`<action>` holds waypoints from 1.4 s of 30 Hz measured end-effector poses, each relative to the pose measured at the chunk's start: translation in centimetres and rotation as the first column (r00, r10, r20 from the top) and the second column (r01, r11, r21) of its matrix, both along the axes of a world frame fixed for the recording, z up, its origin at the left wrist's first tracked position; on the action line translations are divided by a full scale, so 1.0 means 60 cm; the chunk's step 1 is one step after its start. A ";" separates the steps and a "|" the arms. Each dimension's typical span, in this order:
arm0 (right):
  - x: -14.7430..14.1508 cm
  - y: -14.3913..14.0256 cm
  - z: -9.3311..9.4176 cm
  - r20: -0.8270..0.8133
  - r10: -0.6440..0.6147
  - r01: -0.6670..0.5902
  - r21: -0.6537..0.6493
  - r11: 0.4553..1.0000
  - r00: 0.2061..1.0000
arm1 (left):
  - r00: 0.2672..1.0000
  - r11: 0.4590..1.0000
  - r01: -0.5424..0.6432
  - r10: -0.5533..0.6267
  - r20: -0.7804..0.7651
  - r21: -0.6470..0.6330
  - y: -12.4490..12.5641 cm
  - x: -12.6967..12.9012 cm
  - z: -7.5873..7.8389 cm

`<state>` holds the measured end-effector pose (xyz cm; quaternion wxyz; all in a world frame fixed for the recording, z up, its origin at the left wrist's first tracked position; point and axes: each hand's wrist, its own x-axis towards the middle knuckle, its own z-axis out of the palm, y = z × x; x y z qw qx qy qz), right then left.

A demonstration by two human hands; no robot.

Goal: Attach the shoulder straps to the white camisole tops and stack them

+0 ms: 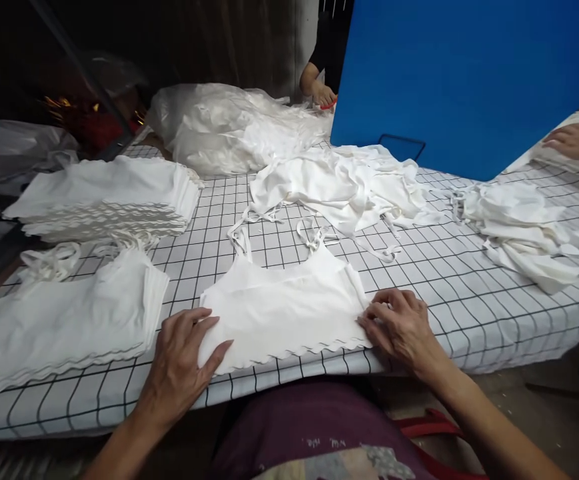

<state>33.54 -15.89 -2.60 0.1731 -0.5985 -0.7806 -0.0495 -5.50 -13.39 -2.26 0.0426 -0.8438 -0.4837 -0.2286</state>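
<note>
White top (287, 307) flat on table (462, 300); left hand (182, 350), fingers splayed on left edge; right hand (403, 327), fingers curled at right edge, pinch unclear; likely steadying it.

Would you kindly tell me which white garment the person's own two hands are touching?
The strapped top spread flat between the left hand and right hand; the stacked tops lie to its left, the crumpled heap behind it.
</note>
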 end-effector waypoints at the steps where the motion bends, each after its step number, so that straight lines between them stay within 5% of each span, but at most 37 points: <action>1: -0.005 0.003 0.000 0.005 0.009 -0.009 0.002 1.000 1.000 | 1.000 1.000 -0.008 0.008 -0.001 0.017 0.005 0.010 0.006; 8: -0.024 0.047 0.031 0.001 0.065 -0.064 -0.194 0.979 0.998 | 0.971 0.967 0.236 -0.232 0.053 -0.100 0.076 0.184 0.047; 14: -0.045 0.201 0.069 -0.291 -0.140 0.066 -0.251 0.966 0.946 | 0.927 0.925 0.375 -0.374 0.028 -0.064 0.129 0.313 -0.018; 17: -0.074 0.297 0.066 -0.328 -0.245 0.127 -0.342 0.931 0.912 | 0.917 0.913 0.397 -0.398 0.016 -0.088 0.135 0.325 -0.047; 21: -0.092 0.386 0.068 -0.335 -0.311 0.105 -0.513 0.852 0.889 | 0.914 0.908 0.403 -0.407 -0.006 -0.115 0.135 0.317 -0.050; 28: -0.071 0.424 0.128 -0.592 -0.325 -0.172 -0.630 0.757 0.738 | 0.899 0.886 0.422 -0.436 -0.040 -0.193 0.141 0.317 -0.046; 31: -0.058 0.424 0.161 -0.740 -0.344 -0.269 -0.571 0.776 0.578 | 0.895 0.880 0.421 -0.442 -0.055 -0.220 0.142 0.317 -0.048; 35: -0.035 0.418 0.219 -0.920 -0.257 -0.255 -0.335 0.907 0.297 | 0.890 0.869 0.423 -0.452 -0.066 -0.255 0.140 0.316 -0.048; 39: -0.005 0.392 0.259 -0.941 -0.007 -0.179 -0.071 0.981 0.338 | 0.887 0.848 0.429 -0.461 -0.033 -0.311 0.141 0.314 -0.041; 42: 0.008 0.347 0.244 -0.885 0.221 -0.268 0.114 0.957 0.409 | 0.873 0.808 0.485 -0.467 0.139 -0.334 0.150 0.309 -0.022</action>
